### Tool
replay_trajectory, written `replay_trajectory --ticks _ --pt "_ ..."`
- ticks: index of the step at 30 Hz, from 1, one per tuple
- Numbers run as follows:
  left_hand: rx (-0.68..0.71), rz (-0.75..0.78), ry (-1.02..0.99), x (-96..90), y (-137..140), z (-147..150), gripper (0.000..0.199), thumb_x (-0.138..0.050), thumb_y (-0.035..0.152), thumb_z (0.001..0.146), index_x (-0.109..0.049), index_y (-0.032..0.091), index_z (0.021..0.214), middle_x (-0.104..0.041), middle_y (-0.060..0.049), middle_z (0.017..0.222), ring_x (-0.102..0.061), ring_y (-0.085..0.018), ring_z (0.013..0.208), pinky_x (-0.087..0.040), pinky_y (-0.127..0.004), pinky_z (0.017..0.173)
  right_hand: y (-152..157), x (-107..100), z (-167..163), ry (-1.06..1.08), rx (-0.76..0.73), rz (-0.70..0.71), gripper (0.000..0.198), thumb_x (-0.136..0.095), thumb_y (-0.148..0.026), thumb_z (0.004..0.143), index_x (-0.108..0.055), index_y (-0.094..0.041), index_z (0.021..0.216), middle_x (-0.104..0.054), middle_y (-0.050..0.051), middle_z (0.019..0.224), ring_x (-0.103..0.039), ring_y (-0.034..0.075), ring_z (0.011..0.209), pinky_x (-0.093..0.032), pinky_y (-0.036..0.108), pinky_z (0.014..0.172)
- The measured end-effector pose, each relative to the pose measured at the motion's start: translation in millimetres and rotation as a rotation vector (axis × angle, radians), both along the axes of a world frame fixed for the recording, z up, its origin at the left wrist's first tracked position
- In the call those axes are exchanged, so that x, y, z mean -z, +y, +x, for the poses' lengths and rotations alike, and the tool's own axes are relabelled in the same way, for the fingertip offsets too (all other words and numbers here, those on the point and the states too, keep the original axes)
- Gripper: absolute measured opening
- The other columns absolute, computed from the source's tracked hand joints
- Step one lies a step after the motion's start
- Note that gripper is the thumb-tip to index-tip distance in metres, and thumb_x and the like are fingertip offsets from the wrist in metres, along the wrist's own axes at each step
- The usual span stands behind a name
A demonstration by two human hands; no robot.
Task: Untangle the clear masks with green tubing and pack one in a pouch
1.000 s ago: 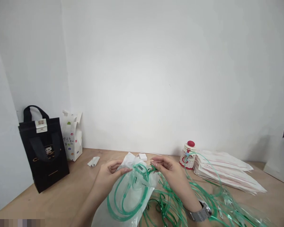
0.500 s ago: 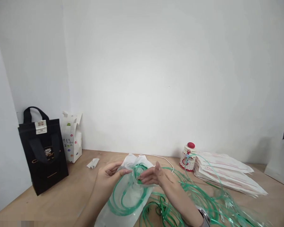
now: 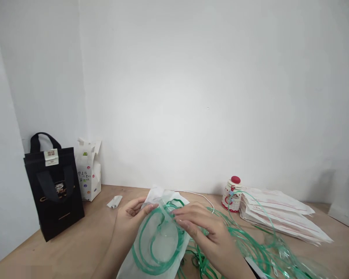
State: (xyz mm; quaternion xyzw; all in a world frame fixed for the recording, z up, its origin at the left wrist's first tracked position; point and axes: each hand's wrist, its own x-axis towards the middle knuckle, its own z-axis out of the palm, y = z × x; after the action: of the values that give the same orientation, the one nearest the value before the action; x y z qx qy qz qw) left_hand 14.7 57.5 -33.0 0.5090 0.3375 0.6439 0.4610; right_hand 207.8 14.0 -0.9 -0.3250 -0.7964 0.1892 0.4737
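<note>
A white-backed pouch with a clear front lies tilted between my hands. Coiled green tubing shows through it. My left hand is closed on the pouch's upper left edge, thumb on the front and fingers curled behind. At the upper right my right hand pinches the clear film near the mouth, thumb and fingers close together. Some tubing near the mouth is partly covered by my right fingers. Loose green tubing spreads over the table under and beyond my right forearm.
A white jar with a red lid stands by a stack of white paper pouches. On the left are a black bag, a white printed paper bag and a scrap of paper. Another bag is at far right.
My right hand has turned from flat, fingers at the pouch mouth, to a pinch on the film with its back upward. More tubing has gone inside; my left hand keeps its hold.
</note>
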Motion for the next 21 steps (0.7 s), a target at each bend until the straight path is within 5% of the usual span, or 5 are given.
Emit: replay_trajectory --ticks 6,12,17,21 --pt "-0.015 -0.006 -0.042 1.9 -0.4 2.4 0.019 -0.076 0.029 0.064 -0.072 0.017 0.077 -0.075 -0.005 0.076 -0.068 -0.020 0.076 -0.054 -0.022 0.066 -0.6 0.1 4.2 0.000 0.199 0.021 0.020 -0.057 -0.035 0.085 -0.066 -0.028 0.101 -0.059 0.004 0.117 -0.052 0.020 0.111 -0.044 0.032 0.094" --pt "-0.014 0.003 -0.063 3.7 -5.0 6.4 0.021 -0.075 0.029 0.064 -0.072 0.017 0.080 -0.075 -0.005 0.077 -0.068 -0.020 0.076 -0.054 -0.024 0.067 5.1 8.8 -3.2 -0.299 0.319 -0.182 0.069 -0.069 -0.042 0.072 -0.043 -0.024 0.134 -0.042 0.006 0.139 -0.035 0.025 0.129 -0.031 0.040 0.107" --pt "0.063 0.001 -0.022 3.3 -4.9 9.5 0.022 -0.074 0.032 0.066 -0.072 0.017 0.082 -0.074 -0.005 0.078 -0.066 -0.021 0.076 -0.053 -0.027 0.070 3.7 6.4 -7.0 -0.355 0.211 -0.133 0.031 -0.055 -0.021 0.085 -0.062 -0.025 0.114 -0.063 0.004 0.114 -0.055 0.022 0.106 -0.042 0.033 0.094" --pt "0.190 -0.042 0.052 0.3 -6.5 3.1 0.031 -0.065 0.045 0.073 -0.073 0.016 0.083 -0.073 -0.008 0.076 -0.066 -0.025 0.075 -0.053 -0.033 0.066 2.6 4.5 -6.5 -0.333 0.169 -0.123 0.026 -0.048 -0.013 0.085 -0.068 -0.024 0.097 -0.069 0.003 0.099 -0.060 0.021 0.095 -0.046 0.031 0.083"
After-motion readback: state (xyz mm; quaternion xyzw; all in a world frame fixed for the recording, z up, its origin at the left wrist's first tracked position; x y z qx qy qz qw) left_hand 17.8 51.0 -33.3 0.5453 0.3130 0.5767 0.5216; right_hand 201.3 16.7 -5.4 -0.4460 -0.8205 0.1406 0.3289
